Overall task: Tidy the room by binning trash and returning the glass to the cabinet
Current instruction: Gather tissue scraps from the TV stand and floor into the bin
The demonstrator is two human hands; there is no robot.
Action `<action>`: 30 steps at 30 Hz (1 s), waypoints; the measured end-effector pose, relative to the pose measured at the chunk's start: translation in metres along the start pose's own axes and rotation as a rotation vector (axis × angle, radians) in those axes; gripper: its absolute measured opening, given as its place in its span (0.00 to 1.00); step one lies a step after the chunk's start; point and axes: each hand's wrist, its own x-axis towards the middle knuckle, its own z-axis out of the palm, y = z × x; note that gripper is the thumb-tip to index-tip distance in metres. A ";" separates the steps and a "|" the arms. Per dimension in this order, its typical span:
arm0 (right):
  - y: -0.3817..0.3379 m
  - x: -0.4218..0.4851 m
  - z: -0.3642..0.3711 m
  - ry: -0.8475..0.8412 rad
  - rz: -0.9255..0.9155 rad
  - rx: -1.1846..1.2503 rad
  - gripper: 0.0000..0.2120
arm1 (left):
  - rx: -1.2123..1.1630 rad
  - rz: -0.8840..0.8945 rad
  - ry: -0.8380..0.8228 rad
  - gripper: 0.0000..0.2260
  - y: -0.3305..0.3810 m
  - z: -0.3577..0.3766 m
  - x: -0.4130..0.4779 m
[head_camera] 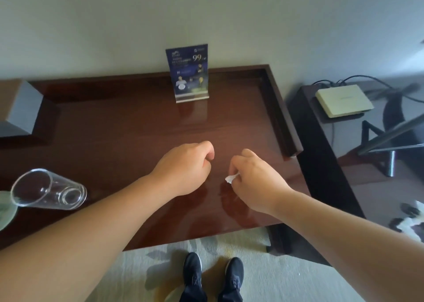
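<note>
A clear drinking glass (pixel 49 190) lies on its side at the left of the dark wooden desk (pixel 128 127), its mouth toward the left edge. My right hand (pixel 255 180) hovers over the desk's right half, fingers pinched on a small white scrap of paper (pixel 231 178). Just left of it, my left hand (pixel 187 169) is curled into a loose fist above the desk; nothing shows inside it. The glass sits well to the left of both hands.
A blue card in an acrylic stand (pixel 189 72) stands at the back by the wall. A grey box (pixel 23 109) sits at the far left. A lower side table with a white device (pixel 343 99) and cables is on the right. Carpet and my shoes (pixel 213 272) are below.
</note>
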 end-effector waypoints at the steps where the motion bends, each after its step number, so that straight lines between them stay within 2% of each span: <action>1: -0.003 -0.003 -0.008 0.021 0.004 0.005 0.04 | 0.000 0.025 0.007 0.10 0.004 -0.005 0.001; 11: -0.013 -0.051 -0.071 0.161 0.062 0.017 0.12 | 0.052 0.278 0.095 0.09 0.050 -0.047 0.012; 14: -0.010 -0.064 -0.078 0.214 0.119 0.049 0.11 | 0.088 0.327 0.109 0.06 0.059 -0.045 0.016; 17: -0.005 -0.077 -0.081 0.230 0.199 0.058 0.08 | 0.108 0.371 0.101 0.10 0.071 -0.038 0.015; 20: 0.002 -0.092 -0.083 0.262 0.245 0.047 0.12 | 0.111 0.415 0.103 0.11 0.085 -0.033 0.013; 30: 0.052 -0.169 -0.099 0.399 0.273 0.059 0.15 | 0.099 0.509 0.073 0.09 0.160 -0.006 -0.002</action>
